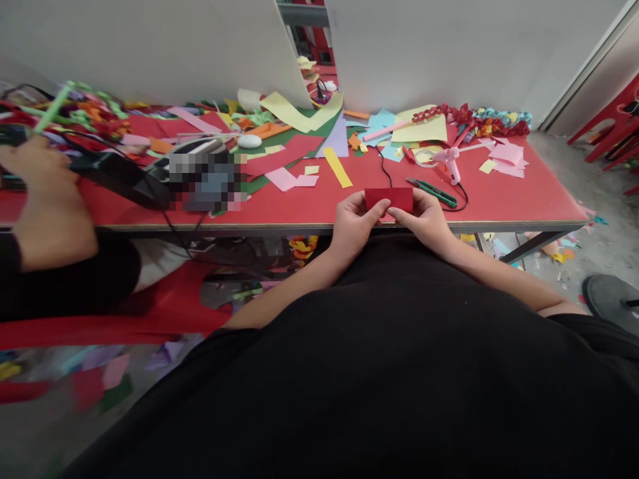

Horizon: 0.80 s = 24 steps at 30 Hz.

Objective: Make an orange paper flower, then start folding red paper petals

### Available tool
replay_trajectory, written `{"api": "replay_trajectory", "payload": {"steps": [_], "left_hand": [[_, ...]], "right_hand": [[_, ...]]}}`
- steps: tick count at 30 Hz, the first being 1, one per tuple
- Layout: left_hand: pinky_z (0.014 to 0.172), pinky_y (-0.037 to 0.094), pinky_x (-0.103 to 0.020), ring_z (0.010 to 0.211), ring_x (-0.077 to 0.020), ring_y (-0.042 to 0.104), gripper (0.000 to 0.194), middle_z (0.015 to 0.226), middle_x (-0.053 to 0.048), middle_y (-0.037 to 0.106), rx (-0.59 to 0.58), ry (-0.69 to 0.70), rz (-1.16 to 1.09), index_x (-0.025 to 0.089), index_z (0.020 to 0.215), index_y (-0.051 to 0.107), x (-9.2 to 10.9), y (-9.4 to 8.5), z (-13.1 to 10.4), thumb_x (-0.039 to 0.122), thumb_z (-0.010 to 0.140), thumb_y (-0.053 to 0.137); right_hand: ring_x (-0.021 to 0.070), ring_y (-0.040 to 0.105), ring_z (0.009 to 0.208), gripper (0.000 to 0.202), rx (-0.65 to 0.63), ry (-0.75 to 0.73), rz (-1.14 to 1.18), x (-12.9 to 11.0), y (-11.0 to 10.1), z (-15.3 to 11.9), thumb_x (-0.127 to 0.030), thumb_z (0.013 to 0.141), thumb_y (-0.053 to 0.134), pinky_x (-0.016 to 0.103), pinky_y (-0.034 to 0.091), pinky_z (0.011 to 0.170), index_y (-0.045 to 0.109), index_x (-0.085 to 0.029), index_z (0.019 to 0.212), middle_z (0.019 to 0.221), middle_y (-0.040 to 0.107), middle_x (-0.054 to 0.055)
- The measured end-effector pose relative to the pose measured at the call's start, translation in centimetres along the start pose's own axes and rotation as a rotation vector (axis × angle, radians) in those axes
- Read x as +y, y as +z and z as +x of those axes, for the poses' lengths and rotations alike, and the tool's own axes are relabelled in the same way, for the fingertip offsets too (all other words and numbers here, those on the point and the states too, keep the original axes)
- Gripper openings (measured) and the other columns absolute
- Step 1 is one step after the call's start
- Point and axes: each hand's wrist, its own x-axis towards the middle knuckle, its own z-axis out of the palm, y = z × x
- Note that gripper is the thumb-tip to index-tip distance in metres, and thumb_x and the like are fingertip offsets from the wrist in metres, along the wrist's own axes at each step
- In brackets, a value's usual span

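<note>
Between my two hands is a small rectangular piece of red paper [390, 197], held at the table's front edge. My left hand [355, 216] pinches its left side, thumb in front. At the right side my right hand [423, 216] grips it the same way, and the two thumb tips nearly meet at the lower middle. The fingers behind the paper are hidden. Just beyond my right hand lies a green utility knife [433, 191]. Farther back a pink glue gun [448, 163] with a dark cord rests on the table.
The red table [539, 193] carries coloured paper scraps, a yellow strip [337, 167] and paper flower garlands [492, 123] along the back. At the left a co-worker's hand [44, 179] holds a green strip near a black box-like object [120, 176]. Scraps litter the floor.
</note>
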Motion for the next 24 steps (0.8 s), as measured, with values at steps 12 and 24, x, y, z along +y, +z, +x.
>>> {"api": "replay_trajectory", "payload": {"steps": [12, 24], "left_hand": [[0.064, 0.060, -0.027, 0.075, -0.0174, 0.075, 0.040, 0.088, -0.006, 0.083, -0.077, -0.061, 0.029, 0.019, 0.102, 0.085, 0.5, -0.6, -0.1, 0.050, 0.081, 0.099], [0.072, 0.063, -0.029, 0.076, -0.0166, 0.076, 0.042, 0.090, -0.006, 0.083, -0.073, -0.040, 0.075, 0.018, 0.106, 0.086, 0.8, -1.0, -0.2, 0.053, 0.086, 0.098]], "right_hand": [[0.0282, 0.082, 0.109, 0.050, 0.034, -0.018, -0.048, 0.2, -0.3, 0.0, -0.056, 0.080, 0.099, 0.047, 0.069, 0.104, 0.081, -0.023, 0.111, 0.114, 0.087, 0.009], [0.0296, 0.083, 0.108, 0.047, 0.052, -0.026, -0.036, -0.1, -0.2, -0.1, -0.051, 0.078, 0.102, 0.048, 0.070, 0.103, 0.083, -0.022, 0.110, 0.111, 0.089, 0.009]]}}
